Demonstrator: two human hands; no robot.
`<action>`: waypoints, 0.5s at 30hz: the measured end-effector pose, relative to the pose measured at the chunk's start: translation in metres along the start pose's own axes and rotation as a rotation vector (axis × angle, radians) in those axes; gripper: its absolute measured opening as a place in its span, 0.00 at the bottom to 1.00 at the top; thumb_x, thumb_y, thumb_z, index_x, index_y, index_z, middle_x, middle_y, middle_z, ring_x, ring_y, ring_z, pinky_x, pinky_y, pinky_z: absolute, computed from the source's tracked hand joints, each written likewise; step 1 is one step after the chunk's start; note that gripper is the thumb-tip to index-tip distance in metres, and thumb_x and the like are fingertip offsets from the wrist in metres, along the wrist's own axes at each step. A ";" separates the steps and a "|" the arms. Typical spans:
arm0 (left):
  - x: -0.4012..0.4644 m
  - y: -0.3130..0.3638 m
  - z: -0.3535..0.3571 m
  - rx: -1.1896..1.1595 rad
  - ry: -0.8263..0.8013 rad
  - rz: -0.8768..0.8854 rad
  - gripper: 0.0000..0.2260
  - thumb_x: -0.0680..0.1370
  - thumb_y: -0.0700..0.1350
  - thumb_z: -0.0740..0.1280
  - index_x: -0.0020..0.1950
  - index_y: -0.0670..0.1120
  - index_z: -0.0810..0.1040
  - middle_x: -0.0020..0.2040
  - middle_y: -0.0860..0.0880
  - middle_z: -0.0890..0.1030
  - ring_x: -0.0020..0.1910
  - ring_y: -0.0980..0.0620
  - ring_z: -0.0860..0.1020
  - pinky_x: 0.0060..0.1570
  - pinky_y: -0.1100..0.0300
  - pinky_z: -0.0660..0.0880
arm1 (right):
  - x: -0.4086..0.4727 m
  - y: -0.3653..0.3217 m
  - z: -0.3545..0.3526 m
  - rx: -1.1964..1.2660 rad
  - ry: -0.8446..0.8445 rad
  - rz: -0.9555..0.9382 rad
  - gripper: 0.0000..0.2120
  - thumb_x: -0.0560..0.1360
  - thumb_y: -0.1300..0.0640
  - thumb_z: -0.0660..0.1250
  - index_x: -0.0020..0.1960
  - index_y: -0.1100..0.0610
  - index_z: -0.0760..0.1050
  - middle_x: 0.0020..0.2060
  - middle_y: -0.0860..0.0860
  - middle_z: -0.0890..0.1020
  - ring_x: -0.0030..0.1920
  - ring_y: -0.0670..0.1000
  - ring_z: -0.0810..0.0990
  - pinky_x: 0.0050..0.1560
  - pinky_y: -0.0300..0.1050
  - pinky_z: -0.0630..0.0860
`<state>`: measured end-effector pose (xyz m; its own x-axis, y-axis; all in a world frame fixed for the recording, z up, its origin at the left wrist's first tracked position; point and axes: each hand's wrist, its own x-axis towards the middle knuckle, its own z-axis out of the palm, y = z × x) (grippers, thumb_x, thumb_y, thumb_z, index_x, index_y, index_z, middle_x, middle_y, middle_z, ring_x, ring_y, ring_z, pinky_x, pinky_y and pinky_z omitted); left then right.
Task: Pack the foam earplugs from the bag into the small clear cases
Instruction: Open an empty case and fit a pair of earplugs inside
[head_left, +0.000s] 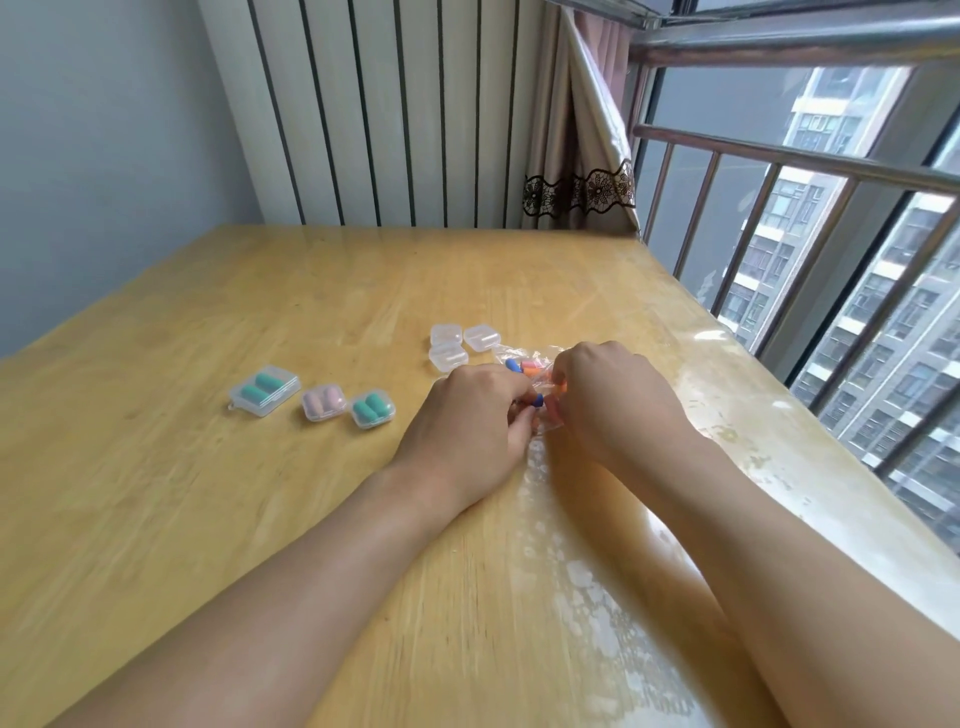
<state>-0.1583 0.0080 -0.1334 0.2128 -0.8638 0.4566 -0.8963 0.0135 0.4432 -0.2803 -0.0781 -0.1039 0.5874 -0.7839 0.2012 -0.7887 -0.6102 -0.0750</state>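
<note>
Both my hands pinch the clear bag (524, 358) near the tabletop's right edge, left fingers (519, 402) on a blue earplug (537, 400). Tugging too hard could scatter plugs past the empty cases (449, 356).

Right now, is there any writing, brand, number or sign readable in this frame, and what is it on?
None can be read.
The clear cases, the filled cases and the bag held in the left hand and right hand show no print.
The table bears no label.
The buildings outside the window are too far and blurred to show any signs.
</note>
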 end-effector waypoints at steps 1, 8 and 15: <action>0.000 -0.001 0.000 -0.010 0.003 0.003 0.06 0.77 0.44 0.69 0.50 0.47 0.85 0.45 0.51 0.84 0.45 0.48 0.81 0.45 0.51 0.78 | 0.000 0.000 0.000 0.000 -0.003 0.006 0.08 0.78 0.56 0.67 0.55 0.56 0.79 0.37 0.52 0.73 0.34 0.56 0.72 0.35 0.45 0.69; 0.001 -0.005 0.004 -0.110 -0.035 -0.056 0.12 0.74 0.57 0.72 0.49 0.50 0.84 0.45 0.53 0.82 0.46 0.52 0.81 0.47 0.51 0.80 | -0.005 -0.003 -0.006 -0.070 0.015 0.012 0.05 0.77 0.60 0.66 0.52 0.56 0.77 0.39 0.52 0.73 0.39 0.58 0.73 0.30 0.43 0.61; 0.000 -0.002 0.006 -0.109 -0.046 -0.111 0.11 0.74 0.57 0.74 0.48 0.52 0.80 0.47 0.56 0.80 0.46 0.53 0.79 0.49 0.50 0.79 | -0.009 0.003 -0.011 0.173 0.140 -0.007 0.06 0.75 0.56 0.68 0.51 0.49 0.79 0.44 0.52 0.81 0.42 0.59 0.80 0.37 0.46 0.73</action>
<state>-0.1590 0.0050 -0.1392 0.2876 -0.8851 0.3658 -0.8205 -0.0306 0.5708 -0.2896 -0.0713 -0.0956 0.5522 -0.7636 0.3346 -0.7349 -0.6353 -0.2372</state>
